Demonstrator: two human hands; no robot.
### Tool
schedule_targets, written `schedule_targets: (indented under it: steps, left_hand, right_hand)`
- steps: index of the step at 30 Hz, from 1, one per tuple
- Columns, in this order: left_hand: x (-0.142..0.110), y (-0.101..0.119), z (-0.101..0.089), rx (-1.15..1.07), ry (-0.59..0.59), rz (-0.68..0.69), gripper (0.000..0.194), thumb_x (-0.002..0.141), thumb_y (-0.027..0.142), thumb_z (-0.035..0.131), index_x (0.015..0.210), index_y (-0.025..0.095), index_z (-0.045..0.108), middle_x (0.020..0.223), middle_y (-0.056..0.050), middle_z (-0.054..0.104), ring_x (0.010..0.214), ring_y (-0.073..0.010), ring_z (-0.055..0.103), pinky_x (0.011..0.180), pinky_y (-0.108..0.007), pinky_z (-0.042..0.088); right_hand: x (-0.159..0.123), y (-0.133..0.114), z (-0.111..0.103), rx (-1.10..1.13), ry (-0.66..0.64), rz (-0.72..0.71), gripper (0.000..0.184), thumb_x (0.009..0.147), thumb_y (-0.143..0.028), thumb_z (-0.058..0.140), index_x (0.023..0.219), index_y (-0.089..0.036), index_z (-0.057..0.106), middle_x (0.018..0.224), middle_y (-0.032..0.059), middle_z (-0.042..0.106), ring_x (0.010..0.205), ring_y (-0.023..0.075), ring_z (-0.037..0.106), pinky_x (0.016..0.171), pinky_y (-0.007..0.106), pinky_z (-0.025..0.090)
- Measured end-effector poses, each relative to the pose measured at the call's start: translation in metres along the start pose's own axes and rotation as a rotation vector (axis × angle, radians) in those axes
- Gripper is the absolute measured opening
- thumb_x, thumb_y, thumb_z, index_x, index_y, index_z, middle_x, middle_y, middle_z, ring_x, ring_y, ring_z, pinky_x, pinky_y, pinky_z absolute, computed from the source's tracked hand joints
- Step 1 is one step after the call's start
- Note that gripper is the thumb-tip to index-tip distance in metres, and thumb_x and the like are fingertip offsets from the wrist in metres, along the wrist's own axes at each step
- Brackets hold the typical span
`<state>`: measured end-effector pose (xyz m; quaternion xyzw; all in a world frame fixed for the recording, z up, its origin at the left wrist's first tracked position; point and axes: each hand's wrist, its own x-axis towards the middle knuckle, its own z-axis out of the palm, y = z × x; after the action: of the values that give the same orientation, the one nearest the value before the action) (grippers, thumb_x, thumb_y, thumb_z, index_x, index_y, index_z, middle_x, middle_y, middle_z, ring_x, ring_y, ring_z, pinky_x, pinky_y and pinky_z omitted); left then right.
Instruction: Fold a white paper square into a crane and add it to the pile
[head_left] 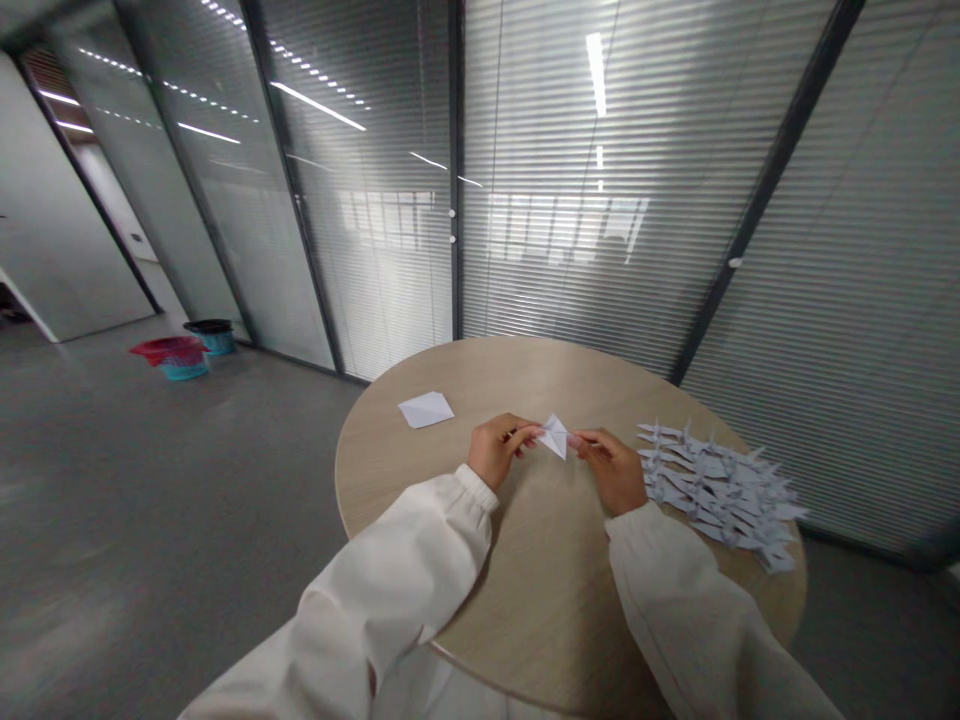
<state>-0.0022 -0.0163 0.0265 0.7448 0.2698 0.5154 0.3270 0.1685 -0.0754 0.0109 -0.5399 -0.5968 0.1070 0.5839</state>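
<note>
- Head view: folded white paper [556, 436] held just above the middle of the round worktop [480, 375]. Judged very light, thin, and soft at the creases; take it by the outer edges.
- Left hand [496, 450] and right hand [611, 470] pinch it from opposite sides with the fingertips.
- Loose paper sheet [425, 409] lies near the worktop's far left edge, well apart.
- Pile of paper cranes [716, 490] sits by the right edge, near the right hand; likeliest obstruction.
</note>
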Motion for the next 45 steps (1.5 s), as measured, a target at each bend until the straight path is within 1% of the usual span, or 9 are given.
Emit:
schedule_targets:
  steps: [7,15,19,21,23,26,31,40,45]
  left_hand:
    - [0.0003,0.0038,0.0006,-0.041,0.051,-0.048,0.027,0.075,0.037,0.057,0.073,0.013,0.068,0.059,-0.001,0.061,0.043,-0.0063,0.050,0.041,-0.016,0.042]
    - [0.0000,0.0043,0.0033,-0.042,0.068,-0.070,0.029,0.075,0.039,0.055,0.072,0.012,0.065,0.062,-0.001,0.059,0.049,-0.0075,0.052,0.040,-0.016,0.044]
    - [-0.0001,0.0021,0.0040,-0.028,0.013,-0.031,0.030,0.077,0.041,0.052,0.080,0.014,0.065,0.077,-0.005,0.061,0.060,-0.0096,0.055,0.042,-0.016,0.047]
    - [0.0002,0.0016,0.0049,-0.067,-0.023,-0.027,0.030,0.075,0.041,0.055,0.086,0.015,0.065,0.085,-0.006,0.062,0.067,-0.0117,0.057,0.043,-0.016,0.048]
    - [0.0005,0.0015,0.0056,-0.105,-0.041,-0.051,0.032,0.071,0.041,0.059,0.089,0.015,0.065,0.088,-0.006,0.064,0.065,-0.0119,0.058,0.043,-0.017,0.049]
    - [0.0010,0.0015,0.0059,-0.130,-0.036,-0.096,0.032,0.069,0.041,0.062,0.083,0.013,0.066,0.081,-0.006,0.065,0.057,-0.0101,0.057,0.044,-0.018,0.050]
    - [0.0011,0.0005,0.0047,-0.122,-0.031,-0.113,0.031,0.070,0.042,0.061,0.077,0.011,0.066,0.065,-0.003,0.063,0.053,-0.0101,0.057,0.044,-0.018,0.048]
    - [0.0003,0.0043,0.0024,-0.047,-0.050,-0.081,0.032,0.072,0.043,0.057,0.077,0.013,0.066,0.067,-0.004,0.064,0.055,-0.0100,0.056,0.045,-0.018,0.047]
    - [0.0003,0.0062,0.0006,-0.094,-0.064,-0.116,0.031,0.072,0.042,0.058,0.076,0.013,0.068,0.067,-0.005,0.066,0.061,-0.0129,0.060,0.047,-0.019,0.048]
  right_hand:
    - [0.0002,-0.0019,-0.0009,-0.006,0.007,0.016,0.027,0.076,-0.044,0.054,0.080,-0.020,0.066,0.076,0.0020,0.066,0.067,0.0158,0.060,0.062,0.025,0.045]
    - [0.0000,-0.0025,0.0000,-0.033,0.036,0.016,0.030,0.076,-0.046,0.052,0.078,-0.019,0.065,0.074,0.0026,0.065,0.066,0.0161,0.059,0.061,0.026,0.045]
    - [-0.0006,-0.0020,-0.0008,-0.026,0.030,0.009,0.030,0.077,-0.046,0.050,0.080,-0.019,0.063,0.077,0.0034,0.064,0.067,0.0164,0.060,0.060,0.026,0.046]
    - [-0.0008,-0.0020,-0.0010,-0.020,0.029,0.015,0.030,0.077,-0.046,0.049,0.081,-0.019,0.062,0.077,0.0036,0.065,0.066,0.0163,0.060,0.059,0.026,0.047]
    - [-0.0010,-0.0022,-0.0010,-0.013,0.026,0.022,0.031,0.077,-0.046,0.049,0.081,-0.019,0.062,0.077,0.0036,0.065,0.065,0.0163,0.060,0.059,0.026,0.047]
    - [-0.0015,-0.0026,-0.0006,-0.019,-0.001,0.032,0.031,0.077,-0.046,0.049,0.083,-0.019,0.061,0.078,0.0037,0.066,0.064,0.0164,0.060,0.059,0.027,0.048]
    - [-0.0017,-0.0026,-0.0010,-0.036,-0.045,0.003,0.029,0.078,-0.045,0.049,0.086,-0.019,0.061,0.083,0.0042,0.066,0.070,0.0171,0.061,0.063,0.027,0.047]
    - [-0.0006,-0.0069,-0.0021,-0.036,0.007,-0.058,0.025,0.076,-0.043,0.052,0.077,-0.021,0.064,0.076,0.0021,0.065,0.071,0.0169,0.060,0.064,0.026,0.047]
    - [-0.0004,-0.0067,-0.0018,-0.014,0.029,-0.061,0.022,0.075,-0.041,0.054,0.075,-0.022,0.065,0.076,0.0014,0.065,0.072,0.0169,0.060,0.067,0.027,0.047]
